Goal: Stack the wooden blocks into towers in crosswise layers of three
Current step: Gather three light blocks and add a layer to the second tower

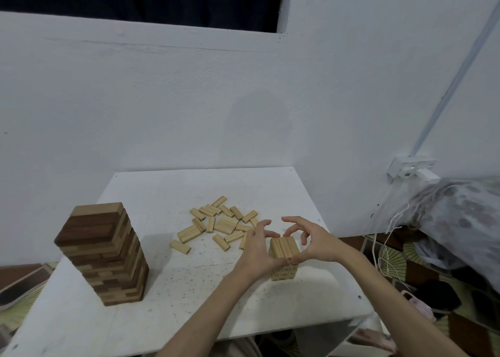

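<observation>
A short tower of pale wooden blocks [284, 251] stands near the right side of the white table [162, 289]. Its top layer shows three blocks side by side. My left hand [257, 251] touches the tower's left side with the thumb at the near edge, fingers loosely curved above. My right hand [316, 244] flanks the right side, thumb at the near edge, fingers arched over the top without holding a block. Several loose pale blocks [221, 224] lie scattered behind the tower. A tall tower of dark and light blocks [105, 254] stands at the table's left.
White walls close in behind and to the right of the table. A wall socket with a plug [411, 170] and hanging cords sits at the right, beside a patterned bundle of cloth [460, 221]. Patterned floor shows past the table's edges.
</observation>
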`<move>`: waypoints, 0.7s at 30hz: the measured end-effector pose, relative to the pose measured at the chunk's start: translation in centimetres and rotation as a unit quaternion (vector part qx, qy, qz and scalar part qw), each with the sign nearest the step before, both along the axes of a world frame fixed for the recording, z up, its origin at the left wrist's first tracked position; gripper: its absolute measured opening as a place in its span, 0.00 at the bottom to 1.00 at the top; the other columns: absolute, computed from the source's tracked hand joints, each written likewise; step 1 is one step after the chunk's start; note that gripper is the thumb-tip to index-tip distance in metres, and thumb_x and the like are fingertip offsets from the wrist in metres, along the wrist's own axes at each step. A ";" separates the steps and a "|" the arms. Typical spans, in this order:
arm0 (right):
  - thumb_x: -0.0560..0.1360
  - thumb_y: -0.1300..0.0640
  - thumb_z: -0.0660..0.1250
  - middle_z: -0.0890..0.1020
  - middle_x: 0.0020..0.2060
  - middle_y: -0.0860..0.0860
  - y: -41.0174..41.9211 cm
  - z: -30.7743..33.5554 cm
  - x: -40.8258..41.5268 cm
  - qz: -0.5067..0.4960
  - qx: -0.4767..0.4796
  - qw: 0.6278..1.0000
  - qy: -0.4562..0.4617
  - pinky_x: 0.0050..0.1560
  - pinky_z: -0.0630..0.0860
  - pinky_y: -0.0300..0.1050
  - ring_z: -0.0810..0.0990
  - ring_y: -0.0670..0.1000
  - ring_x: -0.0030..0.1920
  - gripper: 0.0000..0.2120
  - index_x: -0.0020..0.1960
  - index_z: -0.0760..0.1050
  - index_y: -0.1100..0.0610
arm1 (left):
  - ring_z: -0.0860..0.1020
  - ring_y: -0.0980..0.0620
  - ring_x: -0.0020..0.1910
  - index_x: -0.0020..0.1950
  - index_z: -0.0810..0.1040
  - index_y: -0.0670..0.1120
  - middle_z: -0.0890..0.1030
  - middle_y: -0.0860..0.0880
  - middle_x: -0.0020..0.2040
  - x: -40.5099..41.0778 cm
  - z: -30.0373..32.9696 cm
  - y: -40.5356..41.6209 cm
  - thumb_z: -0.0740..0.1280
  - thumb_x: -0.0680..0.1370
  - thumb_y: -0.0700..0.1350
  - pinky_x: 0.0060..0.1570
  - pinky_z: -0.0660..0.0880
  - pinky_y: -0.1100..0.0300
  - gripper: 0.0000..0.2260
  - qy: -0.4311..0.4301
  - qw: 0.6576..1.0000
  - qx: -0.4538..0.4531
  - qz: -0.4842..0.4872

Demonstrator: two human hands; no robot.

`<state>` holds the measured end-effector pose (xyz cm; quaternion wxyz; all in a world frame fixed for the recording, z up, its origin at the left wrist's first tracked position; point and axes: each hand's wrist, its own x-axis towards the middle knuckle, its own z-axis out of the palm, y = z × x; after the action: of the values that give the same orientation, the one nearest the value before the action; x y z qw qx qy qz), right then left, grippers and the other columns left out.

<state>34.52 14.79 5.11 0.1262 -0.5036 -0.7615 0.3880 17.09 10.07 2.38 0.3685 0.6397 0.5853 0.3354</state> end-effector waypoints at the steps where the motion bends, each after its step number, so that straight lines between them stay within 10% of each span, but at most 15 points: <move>1: 0.63 0.58 0.80 0.76 0.53 0.38 0.0 0.0 0.0 -0.001 0.001 1.000 -0.002 0.46 0.72 0.34 0.68 0.47 0.42 0.42 0.68 0.60 0.38 | 0.62 0.57 0.64 0.71 0.57 0.50 0.74 0.55 0.60 0.0 0.0 0.0 0.78 0.65 0.49 0.59 0.60 0.65 0.42 -0.001 1.000 -0.002 -0.001; 14: 0.69 0.57 0.76 0.72 0.63 0.44 0.0 0.7 0.4 -0.041 -0.014 0.999 0.022 0.48 0.72 0.35 0.73 0.46 0.52 0.38 0.71 0.60 0.43 | 0.63 0.56 0.66 0.73 0.55 0.52 0.66 0.54 0.65 -0.3 0.4 -0.5 0.77 0.65 0.57 0.63 0.63 0.61 0.45 -0.048 0.999 -0.021 0.010; 21: 0.77 0.38 0.58 0.74 0.59 0.55 0.0 1.6 -0.3 -0.198 -0.158 0.961 0.111 0.58 0.75 0.48 0.77 0.54 0.57 0.32 0.73 0.61 0.57 | 0.71 0.45 0.60 0.73 0.59 0.41 0.71 0.44 0.63 -0.4 3.7 0.1 0.50 0.81 0.58 0.59 0.68 0.55 0.27 -0.267 0.931 -0.212 0.129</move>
<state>34.23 14.83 6.69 0.2030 -0.6121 -0.5568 0.5235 16.71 10.19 6.03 0.5919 0.3522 0.6002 0.4067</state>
